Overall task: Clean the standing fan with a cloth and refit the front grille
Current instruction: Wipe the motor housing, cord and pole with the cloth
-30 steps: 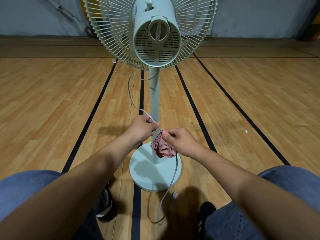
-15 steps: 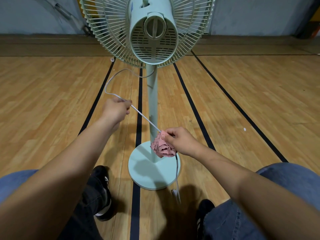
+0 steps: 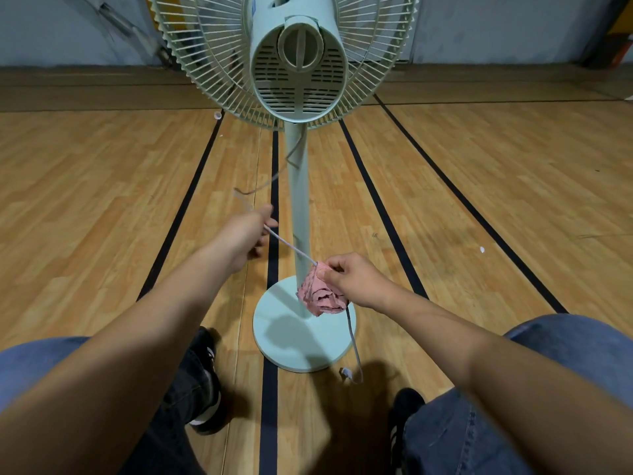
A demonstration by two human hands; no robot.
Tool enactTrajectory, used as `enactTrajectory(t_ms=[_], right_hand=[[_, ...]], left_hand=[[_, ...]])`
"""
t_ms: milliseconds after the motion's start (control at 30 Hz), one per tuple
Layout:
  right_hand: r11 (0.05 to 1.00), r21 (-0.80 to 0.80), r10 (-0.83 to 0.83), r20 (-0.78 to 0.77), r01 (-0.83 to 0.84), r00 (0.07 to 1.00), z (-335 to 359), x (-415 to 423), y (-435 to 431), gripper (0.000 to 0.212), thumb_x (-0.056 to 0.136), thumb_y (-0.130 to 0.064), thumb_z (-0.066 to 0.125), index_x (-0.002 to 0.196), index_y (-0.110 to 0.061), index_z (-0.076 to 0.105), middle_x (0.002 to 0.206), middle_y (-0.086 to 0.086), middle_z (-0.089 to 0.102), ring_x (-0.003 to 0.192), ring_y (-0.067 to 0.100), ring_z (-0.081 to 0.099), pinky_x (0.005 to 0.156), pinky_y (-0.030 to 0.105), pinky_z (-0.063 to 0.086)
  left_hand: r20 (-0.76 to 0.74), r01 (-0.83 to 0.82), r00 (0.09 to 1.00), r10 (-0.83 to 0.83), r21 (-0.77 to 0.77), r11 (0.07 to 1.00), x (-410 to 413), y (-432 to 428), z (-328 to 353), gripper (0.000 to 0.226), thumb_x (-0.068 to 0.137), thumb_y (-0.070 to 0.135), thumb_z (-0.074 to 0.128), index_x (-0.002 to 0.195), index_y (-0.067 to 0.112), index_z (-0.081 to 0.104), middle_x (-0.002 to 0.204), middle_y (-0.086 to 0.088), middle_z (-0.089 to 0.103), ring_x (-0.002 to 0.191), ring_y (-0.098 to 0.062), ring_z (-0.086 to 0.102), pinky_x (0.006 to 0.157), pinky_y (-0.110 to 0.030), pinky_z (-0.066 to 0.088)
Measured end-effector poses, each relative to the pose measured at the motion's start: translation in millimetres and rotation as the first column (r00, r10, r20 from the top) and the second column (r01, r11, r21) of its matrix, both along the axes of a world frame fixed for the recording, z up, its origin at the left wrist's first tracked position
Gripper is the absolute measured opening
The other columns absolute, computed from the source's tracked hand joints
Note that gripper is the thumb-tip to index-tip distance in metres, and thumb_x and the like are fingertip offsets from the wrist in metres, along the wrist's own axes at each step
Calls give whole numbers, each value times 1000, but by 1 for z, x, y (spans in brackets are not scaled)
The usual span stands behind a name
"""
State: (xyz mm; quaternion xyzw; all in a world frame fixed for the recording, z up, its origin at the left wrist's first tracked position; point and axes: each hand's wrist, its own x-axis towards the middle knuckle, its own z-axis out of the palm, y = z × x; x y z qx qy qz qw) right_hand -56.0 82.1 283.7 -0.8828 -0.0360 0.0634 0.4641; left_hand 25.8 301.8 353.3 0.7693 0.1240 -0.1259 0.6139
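A pale green standing fan stands before me, its motor housing (image 3: 297,66) and rear grille (image 3: 212,63) facing me, pole (image 3: 297,186) running down to a round base (image 3: 294,341). My left hand (image 3: 248,231) grips the fan's white power cord (image 3: 291,248) left of the pole. My right hand (image 3: 352,279) holds a crumpled pink cloth (image 3: 320,294) wrapped round the same cord, close to the pole above the base. The cord is taut between my hands, then hangs down to its plug (image 3: 346,373) on the floor.
I am low over a wooden floor (image 3: 102,200) marked with black lines. My knees in blue jeans and black shoes (image 3: 202,378) flank the base. A grey wall (image 3: 51,29) and a leaning bar lie beyond the fan.
My left hand pulled the cord up and to the left away from the cloth, then came partway back toward the pole. The hanging end and plug rose nearer the base. My right hand stayed put.
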Motion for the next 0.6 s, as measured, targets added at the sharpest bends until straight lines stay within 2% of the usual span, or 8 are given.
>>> enactTrajectory(t_ms=[100,167,233,333,467,600], right_hand=[[999,30,-25,0,25,1000,5,3,0,33,104,-30,62,73,-17,65,59,-11,55,56,10,48,59,29,40],[998,51,-35,8,35,999,8,3,1,32,105,-32,61,80,-11,67,57,-12,56,55,8,49,59,28,40],[998,53,-36,24,35,999,11,3,3,35,105,-32,60,78,-10,64,55,-12,56,52,7,48,56,27,39],[998,54,-27,40,25,999,13,0,5,38,105,-32,60,72,-15,59,52,-13,54,49,6,45,52,26,37],[998,58,-27,64,24,998,19,-1,7,40,106,-34,59,76,-10,62,60,-8,56,56,10,48,58,29,39],[996,94,-14,80,7,997,23,0,8,40,107,-36,59,83,-5,66,69,0,59,63,12,50,63,31,41]], left_hand=[[45,149,986,-159,171,974,-12,-15,-8,23,100,35,73,94,13,68,78,-1,57,63,-15,49,54,-28,43],[60,239,966,-251,160,958,-16,-21,-13,19,97,29,79,94,13,70,74,1,59,59,-13,50,51,-26,41],[72,294,949,-306,146,945,-20,-24,-19,15,94,24,82,94,12,73,74,1,62,61,-12,54,51,-24,41],[100,301,943,-319,155,941,-25,-28,-28,15,92,22,84,92,11,75,68,1,61,62,-13,54,50,-24,40],[128,270,951,-282,107,957,-24,-30,-29,23,94,24,81,83,12,65,57,8,58,61,-15,54,54,-28,41],[167,233,954,-248,104,967,-24,-31,-25,25,97,24,79,86,10,61,62,1,57,58,-15,51,52,-25,40]])
